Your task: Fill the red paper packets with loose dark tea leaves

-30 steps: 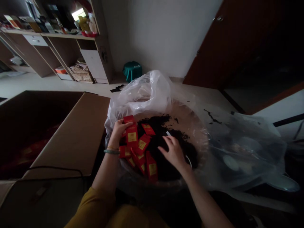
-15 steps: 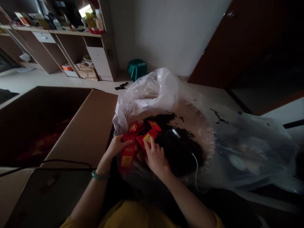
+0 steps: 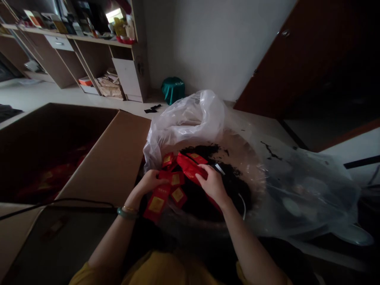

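Several small red packets with gold labels [image 3: 175, 180] lie at the left edge of a round tray [image 3: 252, 158] lined with clear plastic and heaped with dark loose tea leaves [image 3: 225, 186]. My left hand [image 3: 150, 182], a green bangle on its wrist, is closed on a bunch of red packets [image 3: 157, 202] that hang over the tray's rim. My right hand [image 3: 212, 184] grips more red packets [image 3: 190, 168] above the tea.
A big open cardboard box [image 3: 113, 158] with red packets inside stands to the left. A crumpled clear plastic bag [image 3: 190, 114] rises behind the tray and spreads to the right. A black cable [image 3: 59, 204] crosses the lower left. Shelves [image 3: 89, 59] and a green bag [image 3: 173, 89] stand against the far wall.
Both hands have come together over the red packets. The left hand drew a bunch toward the tray's near rim. The right hand left the tea and took hold of packets.
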`<state>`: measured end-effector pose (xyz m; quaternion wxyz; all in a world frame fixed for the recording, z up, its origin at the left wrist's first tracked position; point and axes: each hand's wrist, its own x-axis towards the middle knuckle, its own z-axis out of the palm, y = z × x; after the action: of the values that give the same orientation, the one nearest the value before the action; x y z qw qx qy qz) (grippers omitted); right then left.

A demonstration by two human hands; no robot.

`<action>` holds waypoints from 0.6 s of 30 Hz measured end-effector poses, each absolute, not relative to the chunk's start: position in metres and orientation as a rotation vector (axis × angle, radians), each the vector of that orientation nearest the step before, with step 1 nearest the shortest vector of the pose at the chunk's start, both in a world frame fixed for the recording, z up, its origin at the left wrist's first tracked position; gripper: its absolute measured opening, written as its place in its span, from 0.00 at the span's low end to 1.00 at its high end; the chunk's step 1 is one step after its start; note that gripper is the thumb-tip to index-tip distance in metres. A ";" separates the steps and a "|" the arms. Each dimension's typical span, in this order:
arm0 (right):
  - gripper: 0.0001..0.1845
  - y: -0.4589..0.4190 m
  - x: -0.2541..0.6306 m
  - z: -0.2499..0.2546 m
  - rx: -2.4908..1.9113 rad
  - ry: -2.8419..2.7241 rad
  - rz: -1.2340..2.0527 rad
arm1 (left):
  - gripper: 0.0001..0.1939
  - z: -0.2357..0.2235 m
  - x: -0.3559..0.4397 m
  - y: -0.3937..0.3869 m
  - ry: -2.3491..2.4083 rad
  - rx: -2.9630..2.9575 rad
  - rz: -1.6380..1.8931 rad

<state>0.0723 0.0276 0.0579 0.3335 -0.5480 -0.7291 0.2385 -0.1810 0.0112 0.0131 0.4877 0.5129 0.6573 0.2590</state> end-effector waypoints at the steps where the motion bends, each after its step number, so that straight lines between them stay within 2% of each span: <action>1: 0.14 0.030 0.075 0.061 -1.403 -1.813 0.688 | 0.20 0.014 -0.180 0.014 1.588 1.207 0.666; 4: 0.18 0.033 0.080 0.067 -1.326 -1.494 0.983 | 0.22 0.020 -0.172 0.021 1.493 0.962 0.865; 9: 0.20 0.038 0.090 0.063 -1.181 -0.941 1.507 | 0.16 0.029 -0.153 0.024 1.299 0.515 1.090; 13: 0.19 0.042 0.098 0.055 -1.121 -0.743 1.620 | 0.13 0.029 -0.140 0.021 1.198 0.384 1.168; 18: 0.16 0.037 0.099 0.054 -1.125 -0.648 1.590 | 0.15 0.028 -0.130 0.023 1.196 0.380 1.214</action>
<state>0.0988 0.0367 0.0539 0.5178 -0.4690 -0.2699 0.6626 -0.1296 0.0229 0.0282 0.6425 0.1667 0.5251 0.5327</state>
